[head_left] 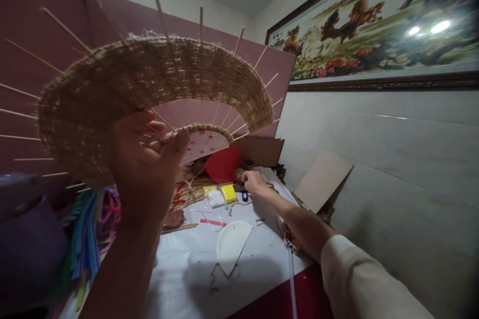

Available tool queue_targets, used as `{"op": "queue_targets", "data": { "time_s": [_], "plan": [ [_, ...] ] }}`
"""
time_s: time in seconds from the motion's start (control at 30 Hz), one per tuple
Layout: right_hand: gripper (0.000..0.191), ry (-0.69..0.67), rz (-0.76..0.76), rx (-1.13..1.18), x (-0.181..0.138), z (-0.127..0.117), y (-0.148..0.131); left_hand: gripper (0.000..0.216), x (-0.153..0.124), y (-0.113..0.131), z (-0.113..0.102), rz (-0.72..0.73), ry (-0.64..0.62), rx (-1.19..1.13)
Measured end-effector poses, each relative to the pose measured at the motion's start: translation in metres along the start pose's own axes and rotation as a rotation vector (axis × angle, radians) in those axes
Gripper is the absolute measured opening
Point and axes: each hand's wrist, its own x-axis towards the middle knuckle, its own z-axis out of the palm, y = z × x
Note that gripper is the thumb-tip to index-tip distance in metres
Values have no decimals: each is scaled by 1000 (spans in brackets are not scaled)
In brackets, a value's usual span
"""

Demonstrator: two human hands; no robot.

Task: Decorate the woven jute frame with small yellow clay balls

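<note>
Raised at the left, my left hand [147, 179] grips a woven fan [157, 70] by its inner part, fingers closed round the sticks. A wide band of brown twine is woven across thin wooden sticks, whose ends poke out past the outer edge. White material with red dots fills the fan's small inner arc. Farther off over the table, my right hand [255, 183] is closed at a small brown ball of twine [238, 174]; its fingertips are partly hidden. Yellow and white packets [220, 194] lie just left of that hand.
A cut piece of white plate [232, 245] lies on the white-covered table [187, 269]. Colourful strips [85, 239] and a purple container [30, 244] stand at the left. Cardboard [324, 179] leans against the right wall, below a framed horse picture [359, 30].
</note>
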Motion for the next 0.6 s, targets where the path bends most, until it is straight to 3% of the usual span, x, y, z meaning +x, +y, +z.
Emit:
{"op": "queue_targets", "data": {
  "time_s": [0.17,0.4,0.6],
  "plan": [
    [44,59,20,-30,22,8,-5,46,5,-12,-4,-28,15,-47],
    [44,49,57,-68,40,27,-16,48,11,-22,-12,-32,51,-55],
    [39,137,14,-50,29,9,-19,44,10,-17,-10,19,99,-28]
  ]
}}
